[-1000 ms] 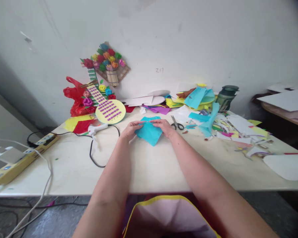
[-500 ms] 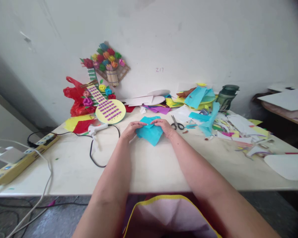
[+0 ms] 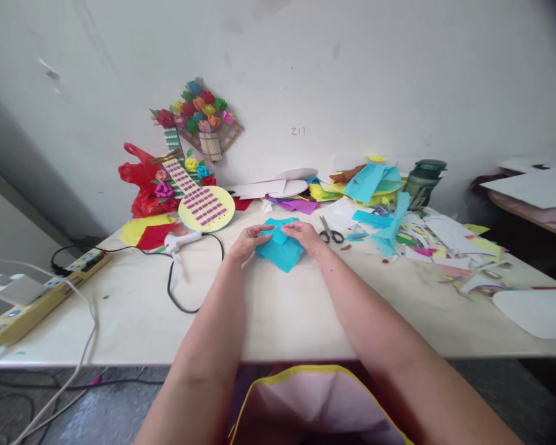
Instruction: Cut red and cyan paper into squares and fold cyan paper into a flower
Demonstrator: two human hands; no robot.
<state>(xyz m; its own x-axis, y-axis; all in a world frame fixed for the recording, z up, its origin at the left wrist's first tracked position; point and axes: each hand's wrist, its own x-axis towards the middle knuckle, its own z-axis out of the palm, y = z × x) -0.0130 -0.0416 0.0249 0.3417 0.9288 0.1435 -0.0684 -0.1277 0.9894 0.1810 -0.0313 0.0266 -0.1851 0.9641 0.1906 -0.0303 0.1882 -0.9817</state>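
Observation:
A small piece of turquoise paper (image 3: 280, 233) is held up over a larger turquoise sheet (image 3: 282, 256) on the white table. My left hand (image 3: 251, 240) pinches its left side between thumb and fingers. From the other side, my right hand (image 3: 303, 236) grips it with closed fingertips. The larger sheet lies below both hands, one corner pointing toward me. Just right of my right hand are black-handled scissors (image 3: 330, 231). A white glue gun (image 3: 181, 240) rests to the left of my left hand.
A yellow paper guitar (image 3: 207, 209) and paper flowers (image 3: 199, 105) stand at the back left. Paper scraps (image 3: 440, 238) and a dark green bottle (image 3: 426, 182) occupy the right. A power strip (image 3: 46, 296) with cables lies along the left edge.
The small turquoise piece now shows a folded-down corner between my hands. My left fingers have shifted slightly; my right hand is nearly still.

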